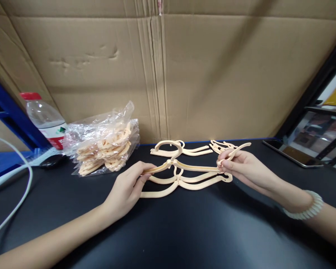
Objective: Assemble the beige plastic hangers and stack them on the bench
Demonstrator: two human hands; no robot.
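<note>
A cream plastic folding clothes hanger (pixel 196 166) is held above the table, its large hook (pixel 168 143) pointing up and its two arms spread. My left hand (pixel 128 185) pinches the end of its left arm between thumb and fingers. At the opposite end, my right hand (pixel 240 166) is closed on a slim cream plastic piece (pixel 239 148) that sticks up to the right. That piece meets the tip of the hanger's right arm; whether they are joined is hidden by my fingers. Just below and behind lie more cream hangers (pixel 197 184), partly covered by the held one.
Behind are folded hanger parts (pixel 196 152) and a small pile of thin cream pieces (pixel 221 145). A clear bag (pixel 106 144) of cream parts stands left, beside a red-capped bottle (pixel 46 119). A phone (pixel 292 153) lies right; cardboard (pixel 212 74) walls off the back. A white cable (pixel 28 190) curves at left.
</note>
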